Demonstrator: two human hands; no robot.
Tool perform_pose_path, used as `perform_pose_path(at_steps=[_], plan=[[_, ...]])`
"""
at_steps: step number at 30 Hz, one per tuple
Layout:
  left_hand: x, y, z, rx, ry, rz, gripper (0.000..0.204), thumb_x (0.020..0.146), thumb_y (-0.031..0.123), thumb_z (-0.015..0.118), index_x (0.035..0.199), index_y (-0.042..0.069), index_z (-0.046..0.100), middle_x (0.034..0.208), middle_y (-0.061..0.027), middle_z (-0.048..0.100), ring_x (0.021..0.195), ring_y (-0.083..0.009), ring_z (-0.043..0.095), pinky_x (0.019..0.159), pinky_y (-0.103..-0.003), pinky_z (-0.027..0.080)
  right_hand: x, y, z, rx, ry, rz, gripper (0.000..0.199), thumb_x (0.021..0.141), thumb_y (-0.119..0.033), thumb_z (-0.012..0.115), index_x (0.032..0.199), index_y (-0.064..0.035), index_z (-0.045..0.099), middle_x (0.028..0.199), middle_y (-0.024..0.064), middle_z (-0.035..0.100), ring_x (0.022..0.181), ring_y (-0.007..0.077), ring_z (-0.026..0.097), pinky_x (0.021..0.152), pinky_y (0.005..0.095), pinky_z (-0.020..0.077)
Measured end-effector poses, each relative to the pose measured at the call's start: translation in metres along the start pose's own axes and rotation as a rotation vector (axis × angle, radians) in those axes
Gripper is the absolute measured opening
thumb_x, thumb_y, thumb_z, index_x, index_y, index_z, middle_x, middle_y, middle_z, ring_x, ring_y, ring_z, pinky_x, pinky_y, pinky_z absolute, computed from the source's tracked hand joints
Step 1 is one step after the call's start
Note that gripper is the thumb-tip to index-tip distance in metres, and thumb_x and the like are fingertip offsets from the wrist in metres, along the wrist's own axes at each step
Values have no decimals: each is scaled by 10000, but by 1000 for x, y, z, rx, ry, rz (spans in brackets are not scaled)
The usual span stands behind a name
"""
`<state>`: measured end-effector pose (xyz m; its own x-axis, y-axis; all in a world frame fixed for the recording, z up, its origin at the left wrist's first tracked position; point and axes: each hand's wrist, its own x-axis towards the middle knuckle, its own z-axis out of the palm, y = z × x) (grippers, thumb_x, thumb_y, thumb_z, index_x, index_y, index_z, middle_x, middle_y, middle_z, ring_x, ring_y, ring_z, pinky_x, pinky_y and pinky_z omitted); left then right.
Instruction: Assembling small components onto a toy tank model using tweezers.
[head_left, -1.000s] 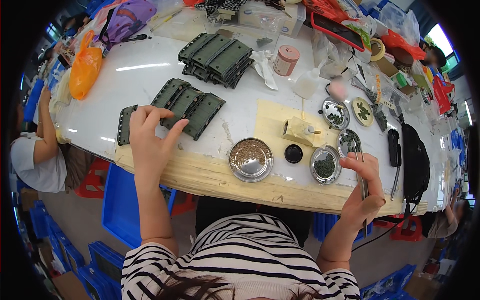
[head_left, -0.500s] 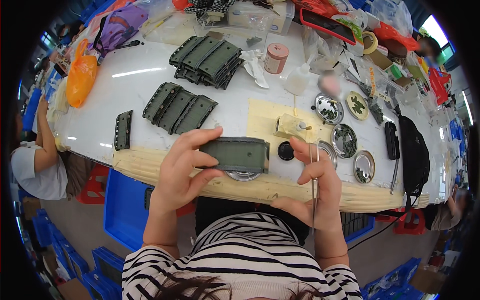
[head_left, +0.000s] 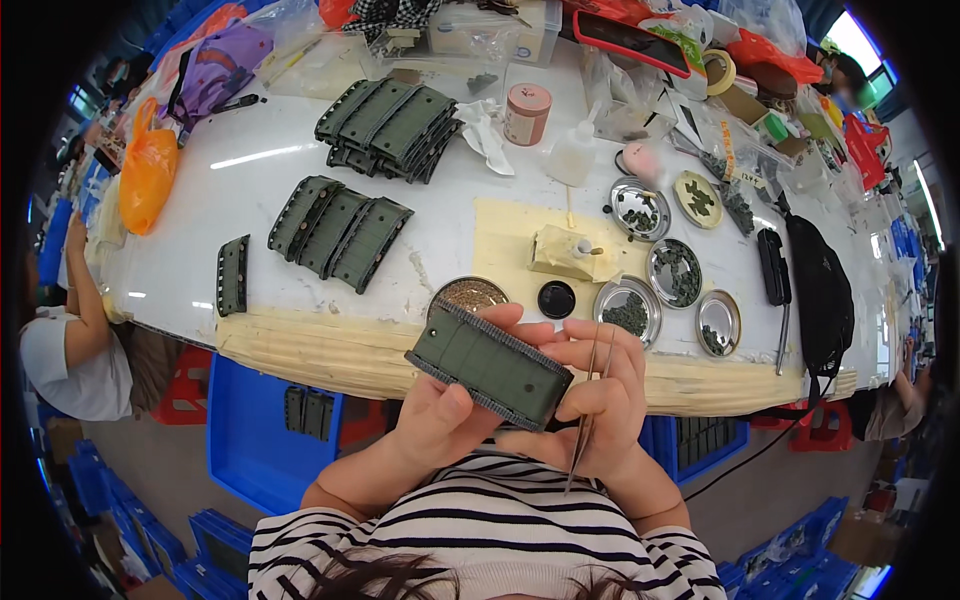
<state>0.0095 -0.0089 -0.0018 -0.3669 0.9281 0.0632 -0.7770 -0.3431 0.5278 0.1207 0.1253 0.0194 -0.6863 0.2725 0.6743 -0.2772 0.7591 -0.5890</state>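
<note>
A dark green curved panel (head_left: 492, 365) with ridged edges and small holes is tilted in front of my chest. My left hand (head_left: 432, 425) grips it from below, thumb on its near edge and fingers behind. Between the fingers of my right hand (head_left: 612, 395) is a pair of metal tweezers (head_left: 584, 425), tips toward me; its fingertips are at the panel's right end. Just beyond the panel lies a metal dish (head_left: 436, 300) of small tan pieces. A black round cap (head_left: 556, 299) and a paper-wrapped block (head_left: 560, 255) with a small brush-like stick are nearby.
Similar panels (head_left: 390, 125) are stacked at the back, more (head_left: 340, 232) before them, and one (head_left: 233, 275) stands left. Metal dishes (head_left: 657, 318) of green bits sit right. A pink jar (head_left: 527, 115), a white squeeze bottle (head_left: 573, 155) and a black pouch (head_left: 822, 290) surround them. Blue bins (head_left: 225, 420) lie below.
The panel has come nearer to my body and turned so its right end points down toward me. My right hand moved left to its end, and the dish of tan pieces is uncovered.
</note>
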Motion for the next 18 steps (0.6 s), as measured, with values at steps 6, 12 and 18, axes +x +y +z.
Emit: perform_pose_path(at_steps=[6,12,18], plan=[[5,11,1,-11,73,-70,541,985,180,480,1454,25,258,1374,-207,457,1312,-330,433,1063,-455,396,-19,33,-36,182,223,364,500,930,-520,503,1045,-35,550,977,138,640,883,215,568,828,335,436],[4,2,-1,145,180,-79,425,964,38,507,1368,10,376,1205,-176,590,1127,-275,593,999,-429,467,-11,58,-58,-28,84,624,225,851,-58,670,1061,11,627,902,105,691,788,158,634,720,258,485],[7,2,6,167,257,-123,528,947,2,530,1418,65,299,1167,-174,596,1091,-254,608,962,-405,501,-15,71,-62,-100,21,559,112,858,-117,674,884,-11,702,826,90,656,770,208,586,704,304,450]])
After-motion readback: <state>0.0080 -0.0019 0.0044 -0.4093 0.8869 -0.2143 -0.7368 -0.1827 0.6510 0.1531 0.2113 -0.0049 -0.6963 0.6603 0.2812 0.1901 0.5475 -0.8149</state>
